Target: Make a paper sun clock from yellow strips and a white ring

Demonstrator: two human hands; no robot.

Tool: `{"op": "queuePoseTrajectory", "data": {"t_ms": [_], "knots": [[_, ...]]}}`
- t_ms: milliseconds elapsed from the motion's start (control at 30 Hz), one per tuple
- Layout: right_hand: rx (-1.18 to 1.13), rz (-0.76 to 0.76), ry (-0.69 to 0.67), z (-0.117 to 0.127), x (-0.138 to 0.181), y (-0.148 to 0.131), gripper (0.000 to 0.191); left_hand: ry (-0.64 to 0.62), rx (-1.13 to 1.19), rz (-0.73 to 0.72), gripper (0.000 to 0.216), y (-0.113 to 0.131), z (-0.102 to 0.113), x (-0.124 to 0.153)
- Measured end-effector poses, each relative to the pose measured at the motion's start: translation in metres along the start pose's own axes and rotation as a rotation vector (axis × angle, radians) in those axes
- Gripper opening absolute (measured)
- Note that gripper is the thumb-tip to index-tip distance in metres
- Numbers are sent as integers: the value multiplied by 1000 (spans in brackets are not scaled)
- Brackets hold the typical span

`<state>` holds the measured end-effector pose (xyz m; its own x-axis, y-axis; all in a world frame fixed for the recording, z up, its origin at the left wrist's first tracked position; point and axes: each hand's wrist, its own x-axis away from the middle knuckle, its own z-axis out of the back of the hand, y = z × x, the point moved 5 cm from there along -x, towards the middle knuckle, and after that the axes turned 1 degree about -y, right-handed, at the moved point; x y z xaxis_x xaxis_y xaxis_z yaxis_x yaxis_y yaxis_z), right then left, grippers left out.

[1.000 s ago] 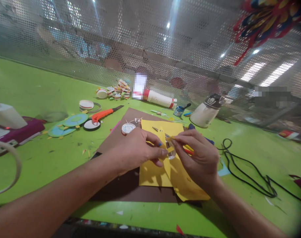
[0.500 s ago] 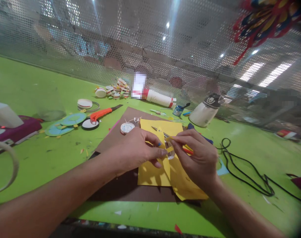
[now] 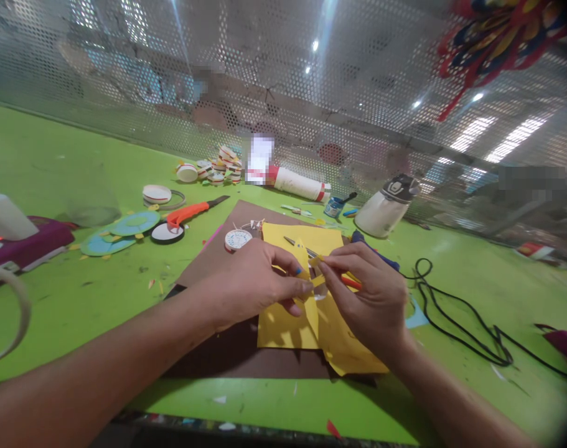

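My left hand (image 3: 259, 274) is closed over the yellow paper, thumb and index finger pinching a narrow yellow paper strip (image 3: 318, 282). Close to its right, my right hand (image 3: 370, 289) pinches a small yellow paper piece (image 3: 317, 261) between thumb and fingertips. Both hands hover above yellow paper sheets (image 3: 283, 333), which lie on a brown board (image 3: 208, 354). A pointed metal tool (image 3: 290, 241) lies behind the fingers, and an orange handle (image 3: 351, 283) shows partly behind my right hand. Beyond my left hand rests a small round white disc with a printed pattern (image 3: 238, 239).
On the green table (image 3: 227, 398) lie an orange cutter (image 3: 187, 213), light-blue paper rings (image 3: 134, 224) and a black cord (image 3: 470, 305). Farther back are a white bottle (image 3: 299, 185), a small blue jar (image 3: 333, 207), a white container with dark top (image 3: 381, 211) and several small drums (image 3: 222, 165).
The whole view has shifted very slightly. Both hands keep nearly the same pose, still pinching the yellow paper pieces.
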<state>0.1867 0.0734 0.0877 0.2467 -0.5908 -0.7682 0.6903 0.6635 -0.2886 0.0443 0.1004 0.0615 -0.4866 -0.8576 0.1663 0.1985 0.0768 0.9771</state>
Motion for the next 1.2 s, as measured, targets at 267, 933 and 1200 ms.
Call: {"op": "queuePoseTrajectory", "data": {"t_ms": [267,933,1200], "knots": [[8,15,-4,0,2,0,7,8,-18,9,22,-1,0,0],[50,13,1,-1,5,-1,10,15,-42,34,26,-1,0,-1],[48,-10,1,-2,5,1,9,28,-36,30,24,-3,1,0]]}}
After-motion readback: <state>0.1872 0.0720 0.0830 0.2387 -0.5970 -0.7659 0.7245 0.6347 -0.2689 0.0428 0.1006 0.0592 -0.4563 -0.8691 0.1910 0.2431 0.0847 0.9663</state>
